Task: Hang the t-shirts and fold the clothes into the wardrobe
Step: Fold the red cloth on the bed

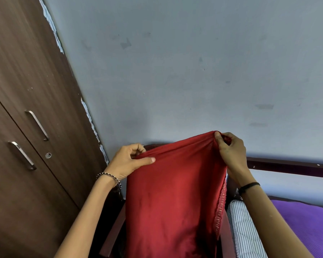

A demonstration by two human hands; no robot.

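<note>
Two hands hold one red garment [175, 192] up by its top edge. It hangs straight down between your forearms, long axis vertical, its lower end dropping out of view at the bottom. Your left hand [128, 161] pinches the left corner, thumb laid over the fabric and fingers [138, 147] curled behind it. Your right hand [230, 151] sits a little higher, bunching the right corner inside its curled grip. The edge between them runs taut and tilts up toward the right. A stitched seam [220, 207] shows down the cloth's right side. What kind of garment it is cannot be told from here.

Just right of the cloth lies the bed, a striped mattress [244, 229] under a purple cover [306, 224], with flat room for laying the piece down to fold. A dark wooden rail [287, 166] runs behind your right wrist, close enough to catch a swing that way.

The wardrobe [17, 71] stands to your left, nearer your left hand, both doors closed, with two metal handles [38, 125] and a lock [48, 155] on view. You would likely need one hand free to open it. Behind everything is a bare grey wall [175, 62].
</note>
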